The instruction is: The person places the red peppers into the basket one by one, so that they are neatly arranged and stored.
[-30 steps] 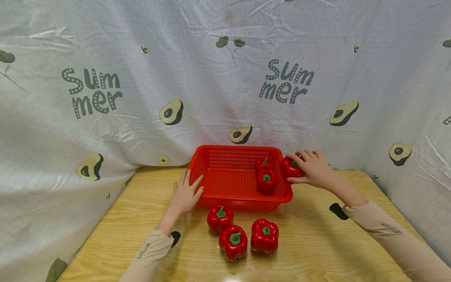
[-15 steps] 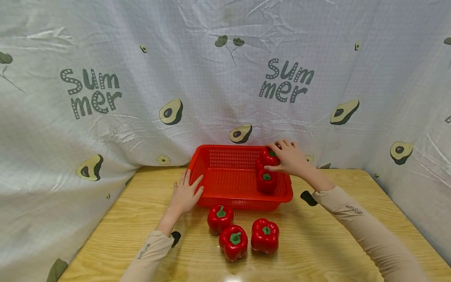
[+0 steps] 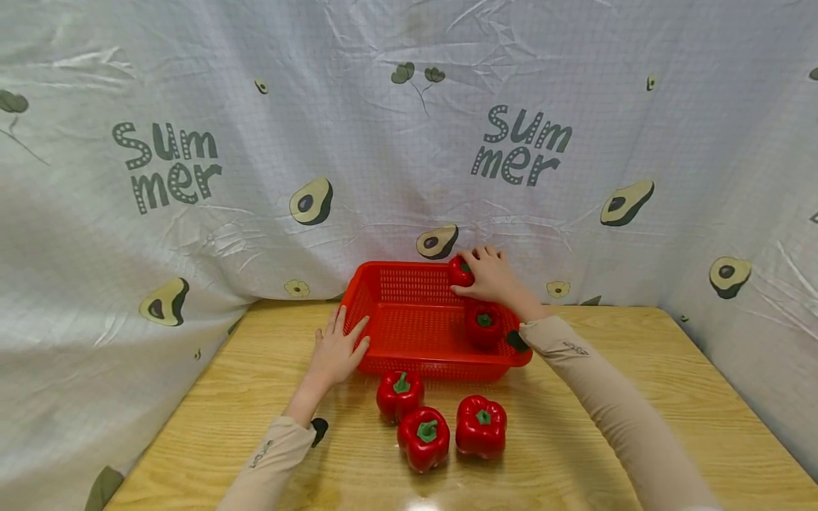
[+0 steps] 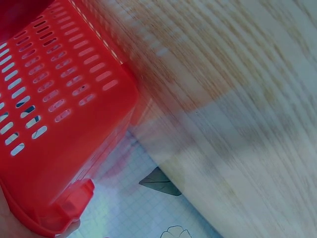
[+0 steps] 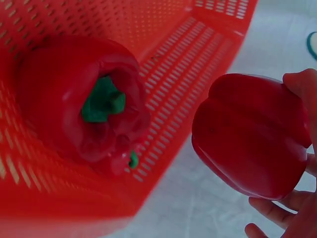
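My right hand (image 3: 495, 277) grips a red bell pepper (image 3: 460, 271) with a green stem over the back rim of the red plastic basket (image 3: 409, 367). In the right wrist view the held bell pepper (image 5: 250, 136) is beside the basket wall, fingers and thumb around it. Inside the basket, at the right end, sits another bell pepper (image 3: 483, 328); one more shows only partly behind it in the right wrist view. My left hand (image 3: 334, 355) holds the basket's left rim, thumb inside and fingers outside. The left wrist view shows little of this hand.
Three red bell peppers, one at the left (image 3: 400, 396), one in front (image 3: 424, 440) and one at the right (image 3: 481, 427), stand on the wooden table (image 3: 575, 440) before the basket. A printed white cloth (image 3: 383, 142) hangs close behind the basket.
My right hand has carried its bell pepper leftward from beside the basket's right rim, over the right end, to the back rim. The left hand and the basket have stayed put.
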